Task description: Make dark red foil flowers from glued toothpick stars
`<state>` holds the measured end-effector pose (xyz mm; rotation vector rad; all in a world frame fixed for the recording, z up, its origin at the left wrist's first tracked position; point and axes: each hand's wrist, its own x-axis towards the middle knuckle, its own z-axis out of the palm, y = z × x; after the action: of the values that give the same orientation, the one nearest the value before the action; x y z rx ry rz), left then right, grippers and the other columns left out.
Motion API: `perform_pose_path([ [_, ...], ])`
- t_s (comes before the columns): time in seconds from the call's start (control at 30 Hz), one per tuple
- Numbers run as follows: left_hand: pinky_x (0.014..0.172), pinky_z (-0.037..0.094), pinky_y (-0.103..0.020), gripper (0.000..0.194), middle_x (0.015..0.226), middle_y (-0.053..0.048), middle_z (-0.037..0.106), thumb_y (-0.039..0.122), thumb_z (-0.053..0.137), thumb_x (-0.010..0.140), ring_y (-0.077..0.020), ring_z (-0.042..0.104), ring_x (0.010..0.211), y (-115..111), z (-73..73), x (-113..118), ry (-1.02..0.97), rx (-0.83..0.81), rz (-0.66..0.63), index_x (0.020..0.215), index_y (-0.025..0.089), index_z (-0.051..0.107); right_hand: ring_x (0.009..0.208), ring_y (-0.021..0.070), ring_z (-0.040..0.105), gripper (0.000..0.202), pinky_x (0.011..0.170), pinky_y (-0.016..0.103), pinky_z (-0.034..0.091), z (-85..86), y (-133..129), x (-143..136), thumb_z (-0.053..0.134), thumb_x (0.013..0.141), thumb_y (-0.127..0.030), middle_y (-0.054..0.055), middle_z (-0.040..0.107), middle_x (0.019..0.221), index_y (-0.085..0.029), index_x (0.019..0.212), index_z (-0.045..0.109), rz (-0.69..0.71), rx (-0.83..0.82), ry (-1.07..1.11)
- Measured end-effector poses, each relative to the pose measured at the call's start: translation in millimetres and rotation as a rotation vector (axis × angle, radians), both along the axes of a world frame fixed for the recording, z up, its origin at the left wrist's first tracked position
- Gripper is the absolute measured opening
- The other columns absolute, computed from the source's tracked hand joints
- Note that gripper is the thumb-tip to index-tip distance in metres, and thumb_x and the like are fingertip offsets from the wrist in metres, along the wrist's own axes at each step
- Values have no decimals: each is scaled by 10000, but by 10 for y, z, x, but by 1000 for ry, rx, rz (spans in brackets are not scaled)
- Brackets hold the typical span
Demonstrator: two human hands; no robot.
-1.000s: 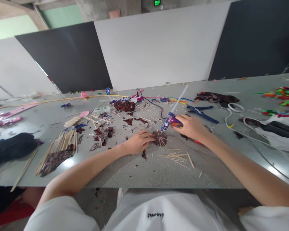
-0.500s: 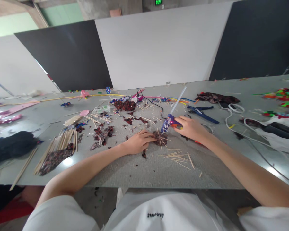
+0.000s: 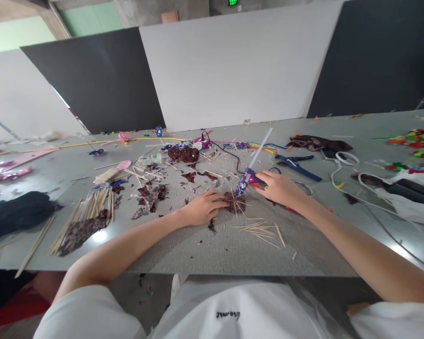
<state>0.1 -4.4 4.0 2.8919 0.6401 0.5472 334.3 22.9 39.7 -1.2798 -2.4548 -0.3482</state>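
Note:
My right hand (image 3: 277, 188) is wrapped round the handle of a purple glue gun (image 3: 248, 179). A long translucent glue stick (image 3: 262, 148) sticks up out of its back end. The nozzle points down at a small dark, reddish-brown patterned fabric piece (image 3: 229, 207), on which thin wooden sticks cross in a star shape. Pinched at the left edge of that piece, my left hand (image 3: 205, 207) keeps it against the table; the fingertips are partly hidden. Just in front, a loose pile of short wooden sticks (image 3: 257, 227) lies near the glue gun.
Left of my arm lies a bundle of sticks with patterned fabric (image 3: 83, 233). Torn fabric scraps (image 3: 151, 197) and a dark round fabric piece (image 3: 183, 154) lie farther back. Blue-handled pliers (image 3: 298, 165), white cables (image 3: 335, 176) and colourful bits (image 3: 422, 141) are on the right.

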Motion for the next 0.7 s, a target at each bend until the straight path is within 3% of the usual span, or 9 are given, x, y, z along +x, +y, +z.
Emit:
perform_pose_path([
  [0.7,1164,473,-481,443,1431,-103,644,147,444,1041,-264,549,1294,3,-9,-11,-8,4,-3,1424,248,641,940,290,736,319,769,354,528,-48,49,34,586,989,-322,129,756,1156,-184,1250,705,7,9,0],
])
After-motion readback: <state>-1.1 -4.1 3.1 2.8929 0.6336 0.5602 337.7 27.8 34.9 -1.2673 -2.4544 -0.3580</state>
